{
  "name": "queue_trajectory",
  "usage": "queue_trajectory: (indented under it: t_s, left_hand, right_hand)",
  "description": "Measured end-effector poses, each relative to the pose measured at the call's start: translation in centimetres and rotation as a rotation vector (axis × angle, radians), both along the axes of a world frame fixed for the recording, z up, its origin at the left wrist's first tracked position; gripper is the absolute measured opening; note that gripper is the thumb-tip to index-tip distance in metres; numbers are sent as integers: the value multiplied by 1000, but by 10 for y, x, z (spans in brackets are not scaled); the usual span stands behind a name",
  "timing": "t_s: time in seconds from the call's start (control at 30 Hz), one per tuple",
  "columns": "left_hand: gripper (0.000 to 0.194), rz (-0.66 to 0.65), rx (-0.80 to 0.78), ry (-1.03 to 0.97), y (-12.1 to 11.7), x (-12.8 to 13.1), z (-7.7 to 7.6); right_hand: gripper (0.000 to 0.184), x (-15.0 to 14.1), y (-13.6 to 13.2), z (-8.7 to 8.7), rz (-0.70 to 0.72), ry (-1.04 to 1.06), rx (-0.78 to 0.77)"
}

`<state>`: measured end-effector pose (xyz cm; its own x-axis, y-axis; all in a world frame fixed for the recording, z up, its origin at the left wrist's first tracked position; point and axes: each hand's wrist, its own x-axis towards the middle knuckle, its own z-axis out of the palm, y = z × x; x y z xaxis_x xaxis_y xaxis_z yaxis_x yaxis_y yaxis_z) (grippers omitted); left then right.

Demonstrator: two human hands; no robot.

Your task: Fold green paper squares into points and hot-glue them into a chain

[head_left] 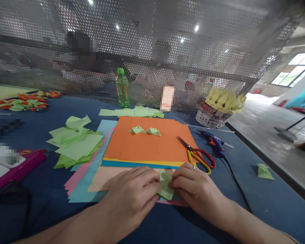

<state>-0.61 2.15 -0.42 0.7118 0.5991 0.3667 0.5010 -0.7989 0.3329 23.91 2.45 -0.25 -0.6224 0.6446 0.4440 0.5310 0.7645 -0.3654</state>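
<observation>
Head: fingers (151,187) apparently closed on paper (166,185)

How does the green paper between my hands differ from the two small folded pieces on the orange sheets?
The green paper is pinched between your left hand and right hand; the folded pieces lie untouched on the orange sheets. The green paper looks larger and fairly flat, while the folded pieces are compact and peaked. Both are light green.
</observation>
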Motion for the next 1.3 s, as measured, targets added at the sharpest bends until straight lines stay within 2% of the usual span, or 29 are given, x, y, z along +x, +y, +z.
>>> queue_trajectory:
  t_s: [0.23,0.4,0.57,0.77,1.0,1.3]
  left_hand:
    - [15,97,-151,-81,3,3,-1]
    - [21,192,-265,-61,5,6,3]
    - [27,262,-284,-4,8,9,7]
    - [27,328,-258,48,9,12,3]
    - [27,358,-198,94,10,14,4]
    - [24,333,-211,95,9,13,6]
  right_hand:
    - [1,5,1,4,-15,72,-276]
    - [10,1,3,7,-130,42,-375]
    - [14,-3,6,7,-231,0,-393]
    - [19,-7,6,8,-322,-85,-348]
    - [19,-9,5,7,-338,-112,-316]
    - [20,-9,4,9,-320,-91,-301]
